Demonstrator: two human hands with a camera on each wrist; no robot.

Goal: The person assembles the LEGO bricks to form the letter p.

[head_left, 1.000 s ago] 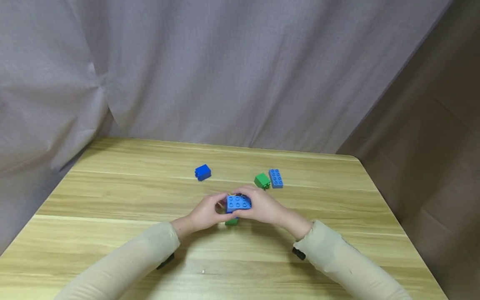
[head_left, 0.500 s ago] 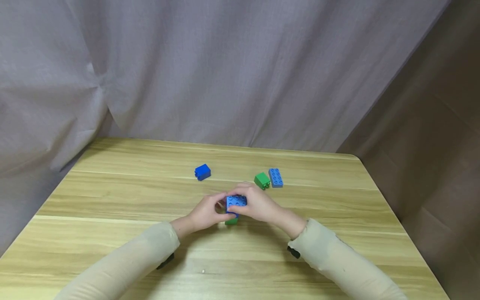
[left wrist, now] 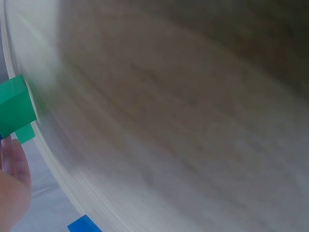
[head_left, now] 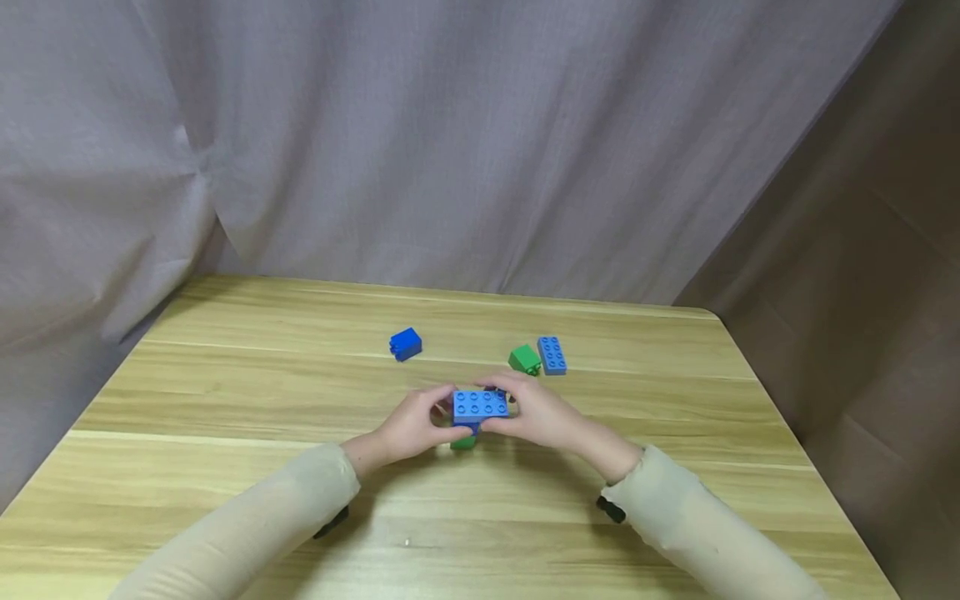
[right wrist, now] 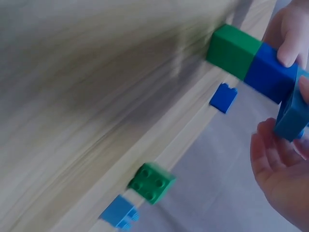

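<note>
A stack stands in front of me in the head view: a green block [head_left: 462, 443] at the bottom, a dark blue block [head_left: 470, 427] above it, and a light blue eight-stud brick [head_left: 480, 405] lying across the top. The brick juts out to the right past the blocks. My left hand [head_left: 412, 425] grips the dark blue block from the left, its thumb visible against that block in the right wrist view. My right hand [head_left: 542, 414] holds the brick's overhanging right end between thumb and fingers. In the left wrist view the green block [left wrist: 15, 106] appears beside my fingers.
Behind the hands lie a loose dark blue block [head_left: 406, 344] on its side, a green block [head_left: 525, 360] and a second light blue brick [head_left: 552, 356]. Grey curtain [head_left: 420, 150] hangs beyond the wooden table's [head_left: 300, 317] far edge.
My right hand shifted left over the top brick, then back right to its end, so more studs show. The left hand and the loose pieces have stayed in place.
</note>
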